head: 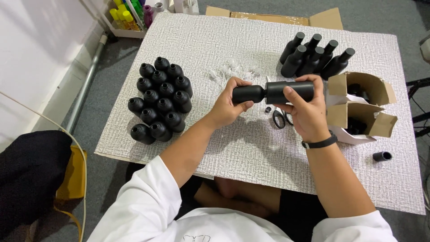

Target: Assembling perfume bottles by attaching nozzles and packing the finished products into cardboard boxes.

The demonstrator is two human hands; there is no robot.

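Observation:
I hold a black bottle sideways above the table. My left hand (230, 105) grips its rounded body (247, 93). My right hand (306, 110) wraps around the long black cylindrical cap (291, 91) on the bottle's other end. Under my hands lie black scissors (281, 118) and a small black part (268, 109). Several uncapped black bottles (160, 99) stand grouped to the left. Several capped black bottles (315, 58) stand at the back right.
An open cardboard box (363, 107) with black parts inside sits at the right, a loose black cap (382, 156) lying in front of it. White plastic bits (233, 70) are scattered mid-table. A larger carton (273, 18) stands behind the table, coloured bottles (127, 13) at far left.

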